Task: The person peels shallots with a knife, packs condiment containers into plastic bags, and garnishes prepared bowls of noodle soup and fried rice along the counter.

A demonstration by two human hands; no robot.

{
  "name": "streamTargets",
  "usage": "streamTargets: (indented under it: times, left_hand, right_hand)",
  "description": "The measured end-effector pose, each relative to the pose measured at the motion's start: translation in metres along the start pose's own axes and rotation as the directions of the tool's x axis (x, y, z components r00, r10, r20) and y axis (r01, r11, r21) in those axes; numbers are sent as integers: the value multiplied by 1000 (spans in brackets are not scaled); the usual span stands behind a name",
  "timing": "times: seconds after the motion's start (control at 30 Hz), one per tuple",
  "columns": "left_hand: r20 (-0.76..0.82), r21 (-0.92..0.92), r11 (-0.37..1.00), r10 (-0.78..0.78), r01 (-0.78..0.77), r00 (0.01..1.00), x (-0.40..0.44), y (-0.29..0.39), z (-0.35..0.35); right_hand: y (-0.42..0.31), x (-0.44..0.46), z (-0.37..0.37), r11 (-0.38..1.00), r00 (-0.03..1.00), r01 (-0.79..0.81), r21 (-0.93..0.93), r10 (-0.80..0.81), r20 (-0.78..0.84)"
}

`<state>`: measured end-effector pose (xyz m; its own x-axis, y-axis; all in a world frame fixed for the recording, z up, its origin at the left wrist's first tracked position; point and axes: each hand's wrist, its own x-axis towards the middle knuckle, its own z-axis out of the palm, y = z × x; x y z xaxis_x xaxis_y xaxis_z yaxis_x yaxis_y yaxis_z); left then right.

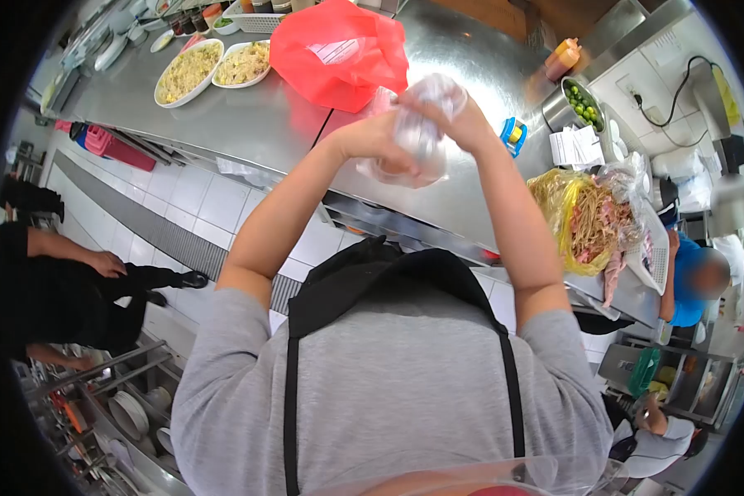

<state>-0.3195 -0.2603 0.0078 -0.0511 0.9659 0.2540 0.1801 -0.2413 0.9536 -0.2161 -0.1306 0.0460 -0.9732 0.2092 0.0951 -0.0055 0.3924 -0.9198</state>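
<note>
Both my hands are closed around a clear plastic bag (422, 128) held above the steel counter. My left hand (376, 139) grips its lower left side, and my right hand (457, 116) wraps the upper right part. The bag looks twisted in the middle and bulges at the bottom; what is inside is blurred. Just beyond my left hand lies a red carrier bag (339, 54) with a white slip on it. To the right of my right arm sits a small blue tape dispenser (513, 137).
Two oval dishes of food (188, 73) stand at the left of the steel counter (223, 124). On the right are sauce bottles (564, 58), a pot of green limes (583, 103) and a yellow bag of stringy food (583, 219). Other people stand left and right.
</note>
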Motion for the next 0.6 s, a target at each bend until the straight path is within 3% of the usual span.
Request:
streamTargets:
  times: [0.07,0.1,0.17,0.2,0.23,0.3,0.33,0.4,0.43,0.5,0.53,0.57,0.6]
  left_hand:
    - [-62,50,967,-245,249,967,7,-6,3]
    - [-50,65,965,-252,255,967,8,-9,7]
    - [-205,197,941,-234,274,950,5,-6,22]
    - [-264,294,868,-330,401,906,4,-4,24]
    - [-253,302,864,-335,403,908,3,-8,26]
    - [-445,254,862,-299,439,844,-3,-32,36]
    - [-435,254,859,-309,444,846,-6,-46,42]
    - [-570,450,774,-137,447,810,-10,-72,54]
    - [-561,453,772,-142,446,816,-13,-84,59]
    - [-650,582,759,218,291,728,-12,-97,65]
    - [-640,584,761,218,283,737,-6,-97,65]
    - [-668,395,908,180,139,722,-4,-97,67]
    - [-689,177,984,134,-14,712,-4,-97,68]
  right_hand:
    - [-16,11,1,977,986,142,-161,-155,-70]
    - [-9,17,3,978,983,146,-151,-160,-87]
    - [12,24,9,881,943,304,-363,-333,-16]
    - [20,27,10,910,964,235,-341,-264,-41]
    - [18,25,11,914,963,230,-335,-263,-56]
    - [12,16,11,962,998,55,-267,-64,-24]
    - [22,14,13,965,998,45,-260,-55,-31]
    - [52,14,22,995,999,-8,-99,13,53]
    - [63,12,26,995,999,-14,-94,18,44]
    - [79,11,31,979,988,-156,135,153,32]
    - [77,9,39,936,975,-153,317,195,-108]
    - [76,6,41,932,972,-162,323,208,-113]
    - [73,4,41,825,971,-156,543,228,-67]
